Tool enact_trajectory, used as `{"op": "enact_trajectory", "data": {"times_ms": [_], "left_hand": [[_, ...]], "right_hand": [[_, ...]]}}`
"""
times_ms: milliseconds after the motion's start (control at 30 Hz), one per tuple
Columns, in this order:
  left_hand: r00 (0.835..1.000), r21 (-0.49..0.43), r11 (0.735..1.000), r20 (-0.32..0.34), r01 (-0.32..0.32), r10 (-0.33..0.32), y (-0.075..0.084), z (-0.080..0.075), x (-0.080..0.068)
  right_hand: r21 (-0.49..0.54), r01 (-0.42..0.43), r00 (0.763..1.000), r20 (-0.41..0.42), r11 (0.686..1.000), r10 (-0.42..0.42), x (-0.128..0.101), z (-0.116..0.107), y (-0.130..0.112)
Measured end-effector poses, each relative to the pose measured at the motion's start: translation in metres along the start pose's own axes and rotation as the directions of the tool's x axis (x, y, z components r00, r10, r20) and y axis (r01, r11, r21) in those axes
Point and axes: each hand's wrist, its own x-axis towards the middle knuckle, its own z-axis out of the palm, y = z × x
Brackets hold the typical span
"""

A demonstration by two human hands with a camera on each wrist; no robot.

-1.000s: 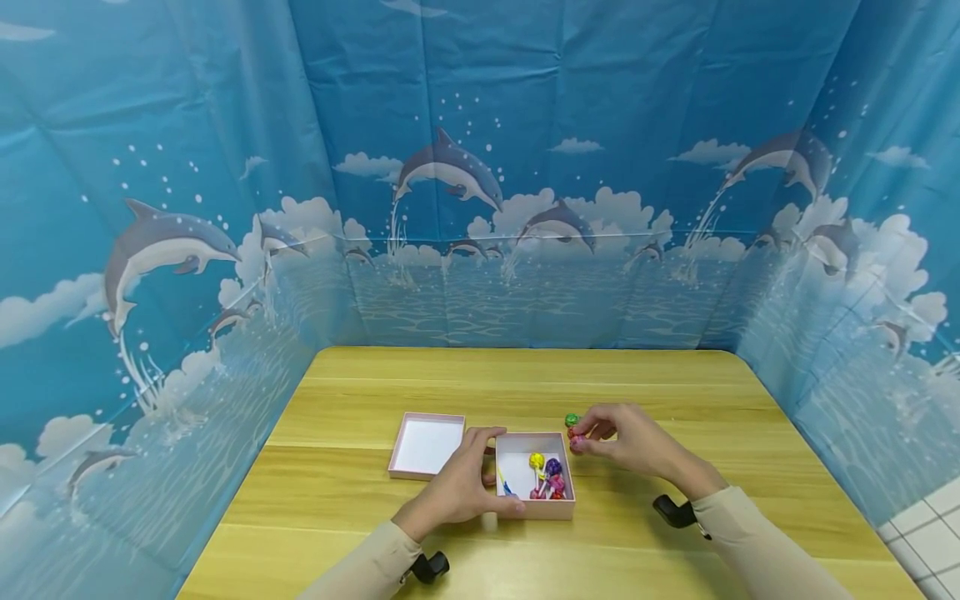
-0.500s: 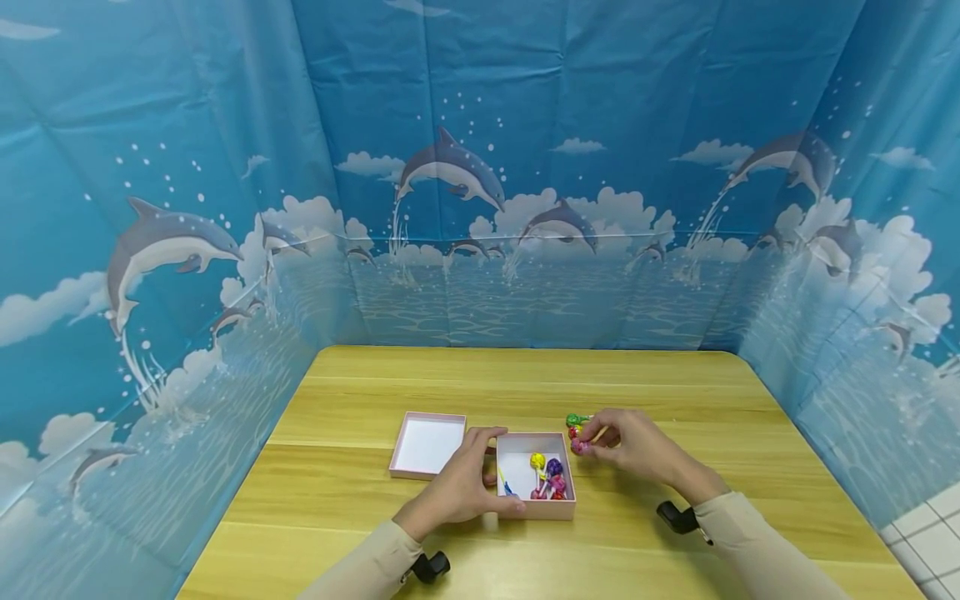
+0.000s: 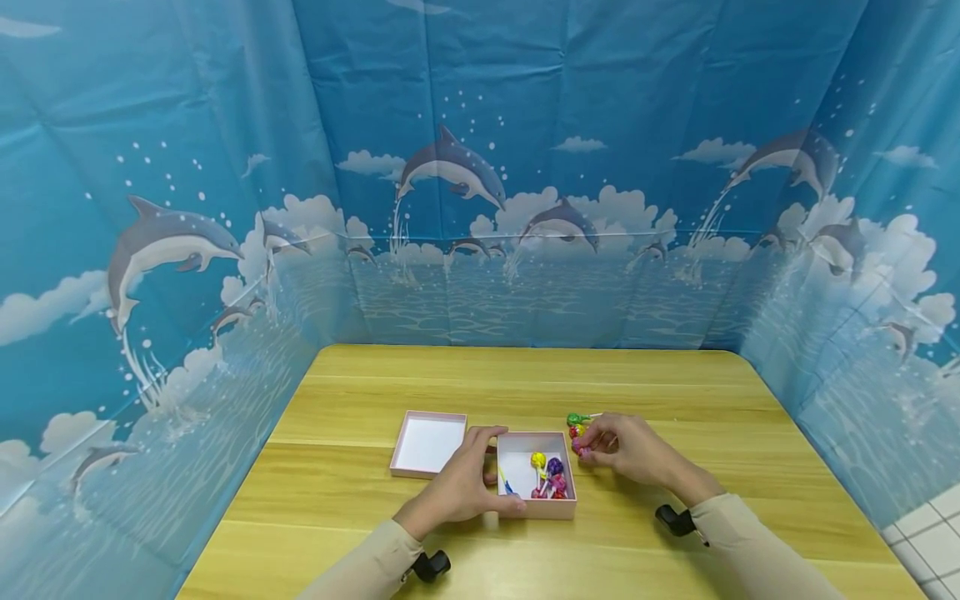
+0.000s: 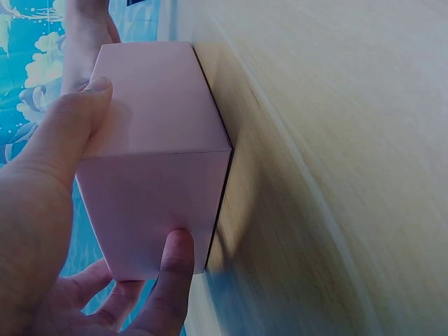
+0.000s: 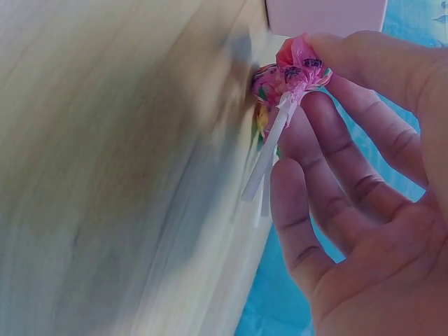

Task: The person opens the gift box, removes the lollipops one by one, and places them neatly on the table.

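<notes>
My left hand (image 3: 465, 487) grips the open pink box (image 3: 543, 511), thumb on its front wall and fingers along the left side; in the left wrist view the box (image 4: 154, 210) stands on the table. Inside lie several lollipops, among them a yellow one (image 3: 537, 459) and a purple one (image 3: 554, 467). Right of the box, my right hand (image 3: 637, 452) pinches a pink lollipop (image 5: 297, 73) by its wrapped head between thumb and fingers, its white stick pointing toward the palm. A green lollipop (image 3: 576, 419) and a red-yellow one (image 3: 577, 431) lie just behind it.
The shallow box lid (image 3: 429, 444), white inside, lies left of the box behind my left hand. A yellow wood table (image 3: 360, 533) carries everything. Dolphin-printed blue curtains (image 3: 525, 292) enclose its back and sides.
My right hand has shifted slightly down and right at the small group of lollipops, so more of the green one and its stick shows. My left hand stays on the box.
</notes>
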Motion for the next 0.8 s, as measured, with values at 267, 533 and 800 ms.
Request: {"op": "enact_trajectory", "data": {"times_ms": [267,533,800], "left_hand": [[1.0,-0.004,1.0,-0.009,0.002,-0.002,0.001,0.0,0.0],[1.0,-0.021,1.0,-0.006,0.002,-0.002,0.0,0.001,-0.001],[1.0,-0.025,1.0,-0.008,0.008,-0.008,-0.001,0.001,0.0]], "right_hand": [[-0.006,0.009,1.0,-0.001,1.0,-0.009,0.002,0.002,0.004],[0.002,0.012,1.0,0.002,1.0,-0.012,0.002,0.008,0.009],[0.0,0.009,1.0,0.006,1.0,-0.009,0.003,0.011,0.01]]}}
